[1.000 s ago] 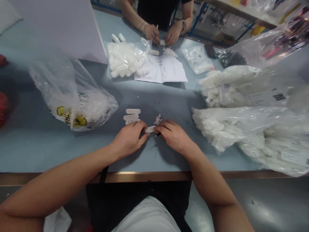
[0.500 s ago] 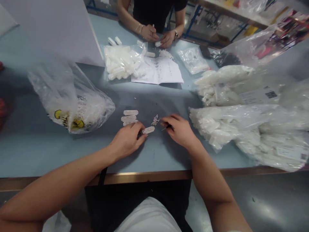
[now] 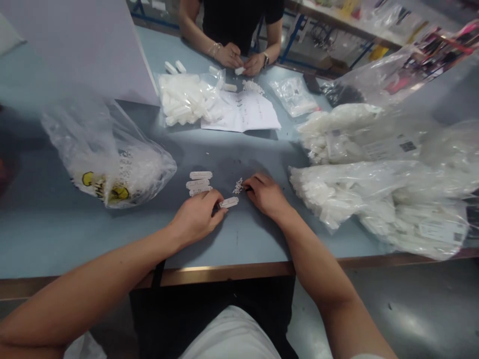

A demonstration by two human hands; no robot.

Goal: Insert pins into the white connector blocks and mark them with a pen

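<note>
My left hand [image 3: 198, 215] is closed on one end of a small white plate [image 3: 228, 202], which sticks out to the right between thumb and fingers. Beyond that hand, several similar white plates [image 3: 199, 184] lie in a column on the blue-grey table. A little pile of tiny white pieces [image 3: 238, 186] sits just past the held plate. My right hand [image 3: 265, 194] is closed at the right edge of this pile, its fingertips pinched together around something dark and mostly hidden.
Clear bags of white parts [image 3: 337, 189] cover the right side. A bag with yellow print [image 3: 123, 174] lies left. Across the table, a person's hands [image 3: 241, 62] work behind a paper sheet [image 3: 250, 112] and a bag of white blocks [image 3: 189, 99].
My right hand has moved slightly left and away from me, up to the pile of tiny pieces. My left hand still holds the plate in nearly the same place.
</note>
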